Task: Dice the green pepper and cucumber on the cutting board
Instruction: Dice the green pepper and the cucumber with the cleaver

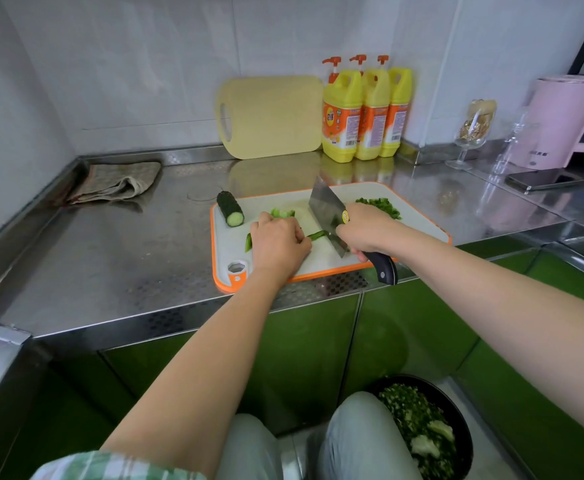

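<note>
A white cutting board with an orange rim (pixel 418 216) lies on the steel counter. My left hand (pixel 278 242) curls its fingers over green pepper strips (pixel 316 234) and holds them down on the board. My right hand (pixel 365 228) grips a cleaver (pixel 325 207) by its black handle, and the blade's edge meets the strips just right of my left fingers. More pepper pieces (pixel 282 213) lie behind my left hand. Diced pepper (pixel 380 205) is heaped at the board's far right. A cut cucumber piece (pixel 230 208) lies at the board's far left corner.
A yellow cutting board (pixel 271 116) leans on the wall beside three yellow detergent bottles (pixel 363 112). A folded cloth (pixel 117 183) lies at left. A glass (pixel 472 133), pink kettle (pixel 567 123) and phone (pixel 543 180) stand at right. A black bin of green scraps (pixel 422 427) sits below.
</note>
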